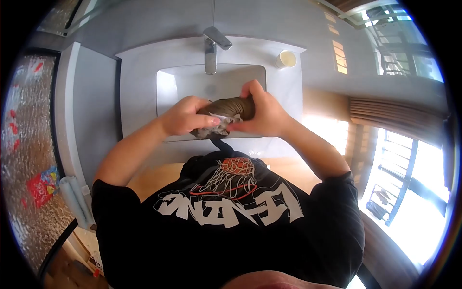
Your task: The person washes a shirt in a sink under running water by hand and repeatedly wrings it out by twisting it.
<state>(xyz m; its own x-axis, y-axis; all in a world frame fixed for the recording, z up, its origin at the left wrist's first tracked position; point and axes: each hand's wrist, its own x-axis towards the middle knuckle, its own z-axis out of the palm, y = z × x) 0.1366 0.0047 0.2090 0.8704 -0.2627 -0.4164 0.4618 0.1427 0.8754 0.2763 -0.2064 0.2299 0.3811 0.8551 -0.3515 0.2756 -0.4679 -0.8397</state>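
Note:
Over the front of the sink basin, my two hands hold an olive-brown, creased item [234,107] that looks like soft fabric. A pale, mottled grey-and-white part [219,127] shows on its near side; its exact kind is not clear. My left hand [185,115] grips the left end, thumb laid across the pale part. At the right end my right hand [264,113] is closed around the edge, thumb below and fingers above. A dark strap-like piece [221,144] hangs just beneath the item, and I cannot tell whether it is attached.
A white rectangular sink [180,77] is set in a pale countertop [137,91]. The chrome faucet [211,53] stands behind the basin. On the counter's right rear corner is a paper cup [287,59]. A light-blue towel [76,200] hangs at left; a bright window [404,173] is at right.

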